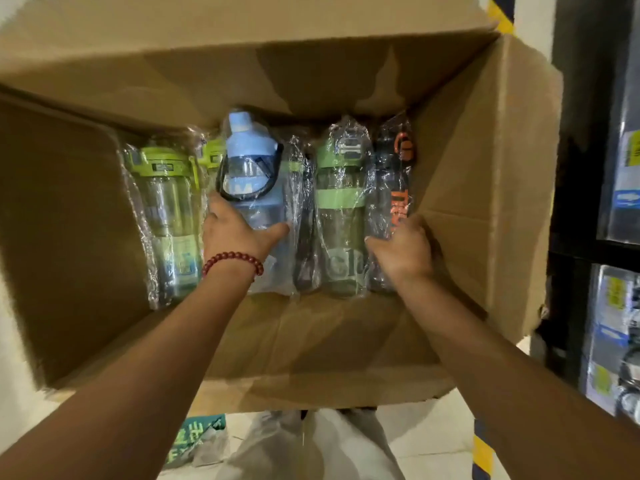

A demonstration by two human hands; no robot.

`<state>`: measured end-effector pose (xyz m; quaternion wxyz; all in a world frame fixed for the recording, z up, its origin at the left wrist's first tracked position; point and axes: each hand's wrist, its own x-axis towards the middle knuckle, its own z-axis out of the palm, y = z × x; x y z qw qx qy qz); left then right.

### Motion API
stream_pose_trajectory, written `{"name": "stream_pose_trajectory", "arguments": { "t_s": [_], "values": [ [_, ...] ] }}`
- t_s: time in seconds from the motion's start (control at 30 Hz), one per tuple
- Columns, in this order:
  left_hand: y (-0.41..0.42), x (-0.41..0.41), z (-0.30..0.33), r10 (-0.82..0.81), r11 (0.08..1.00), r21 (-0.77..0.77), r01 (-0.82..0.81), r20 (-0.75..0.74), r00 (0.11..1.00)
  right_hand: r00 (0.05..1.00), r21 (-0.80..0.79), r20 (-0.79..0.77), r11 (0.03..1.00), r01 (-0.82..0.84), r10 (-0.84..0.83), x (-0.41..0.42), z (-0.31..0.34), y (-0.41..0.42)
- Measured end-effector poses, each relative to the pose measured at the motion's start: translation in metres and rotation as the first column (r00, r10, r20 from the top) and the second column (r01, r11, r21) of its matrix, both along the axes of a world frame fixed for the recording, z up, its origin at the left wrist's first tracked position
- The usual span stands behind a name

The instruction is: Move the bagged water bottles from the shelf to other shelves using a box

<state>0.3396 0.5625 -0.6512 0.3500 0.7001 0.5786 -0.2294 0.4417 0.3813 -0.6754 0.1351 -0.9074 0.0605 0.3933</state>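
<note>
Lying side by side in the open brown cardboard box (485,202), the bagged bottles run left to right: a clear bottle with a lime-green lid in crinkled plastic (166,216); a pale-blue bottle with a black carry loop (252,188), riding on top of its neighbours; an olive-green banded bottle (341,209); and a dark bottle with orange lettering (391,188) against the right wall. The left hand (232,233), a red bead bracelet (232,260) at its wrist, wraps fingers and thumb round the blue bottle. The right hand (401,251) curls over the dark bottle's lower end. At far right stands a dark shelf unit (571,237) of packaged goods. The slick bags could let either bottle slide from its grip, and lifting the blue one may drag the loose wrap of the bottles beneath.
</note>
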Motion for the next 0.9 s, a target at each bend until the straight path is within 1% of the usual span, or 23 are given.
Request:
{"name": "stream_pose_trajectory", "arguments": {
  "t_s": [0.07, 0.1, 0.13, 0.23, 0.27, 0.33, 0.4, 0.43, 0.53, 0.67, 0.77, 0.83, 0.9],
  "values": [
    [0.003, -0.003, -0.012, 0.026, 1.000, 0.002, -0.026, -0.009, 1.000, 0.993, -0.025, 0.003, 0.993, 0.117, -0.117, 0.002, -0.012, 0.004],
    [0.005, -0.005, -0.016, 0.028, 1.000, 0.015, -0.028, -0.017, 0.999, 0.989, -0.043, 0.002, 0.988, 0.150, -0.150, 0.002, -0.017, 0.005],
    [0.006, -0.006, -0.019, 0.036, 0.999, 0.033, -0.036, -0.016, 0.999, 0.987, -0.062, -0.016, 0.985, 0.161, -0.163, 0.003, -0.019, 0.006],
    [0.011, -0.010, -0.021, 0.082, 0.995, 0.053, -0.082, 0.003, 0.997, 0.987, -0.071, -0.107, 0.991, 0.115, -0.122, 0.000, -0.023, 0.006],
    [0.011, -0.011, -0.021, 0.100, 0.994, 0.039, -0.100, 0.006, 0.995, 0.987, -0.066, -0.112, 0.992, 0.111, -0.118, -0.002, -0.025, 0.006],
    [0.013, -0.013, -0.023, 0.112, 0.993, 0.024, -0.112, 0.002, 0.994, 0.991, -0.055, -0.071, 0.992, 0.113, -0.116, -0.004, -0.029, 0.005],
    [0.014, -0.016, -0.027, 0.104, 0.994, 0.017, -0.103, -0.013, 0.995, 0.993, -0.005, -0.036, 0.993, 0.116, -0.116, -0.008, -0.032, 0.004],
    [0.013, -0.016, -0.029, 0.096, 0.995, 0.015, -0.096, -0.020, 0.995, 0.988, 0.041, -0.044, 0.988, 0.147, -0.145, -0.009, -0.034, 0.003],
    [0.010, -0.014, -0.029, 0.085, 0.996, 0.018, -0.084, -0.037, 0.996, 0.947, 0.166, -0.137, 0.936, 0.312, -0.292, -0.004, -0.039, -0.001],
    [0.004, -0.010, -0.026, 0.074, 0.997, 0.017, -0.073, -0.046, 0.996, 0.943, 0.166, -0.203, 0.940, 0.299, -0.264, 0.006, -0.039, -0.002],
    [-0.004, -0.006, -0.019, 0.067, 0.997, 0.027, -0.067, -0.020, 0.998, 0.922, 0.165, -0.265, 0.929, 0.333, -0.283, 0.011, -0.032, 0.000],
    [-0.008, -0.004, -0.015, 0.122, 0.992, -0.030, -0.122, 0.003, 0.993, 0.908, 0.172, -0.292, 0.918, 0.358, -0.300, 0.012, -0.027, 0.000],
    [-0.011, -0.003, -0.010, 0.240, 0.967, -0.103, -0.234, 0.043, 0.970, 0.905, 0.172, -0.300, 0.916, 0.363, -0.302, 0.012, -0.021, 0.000]
  ]
}}
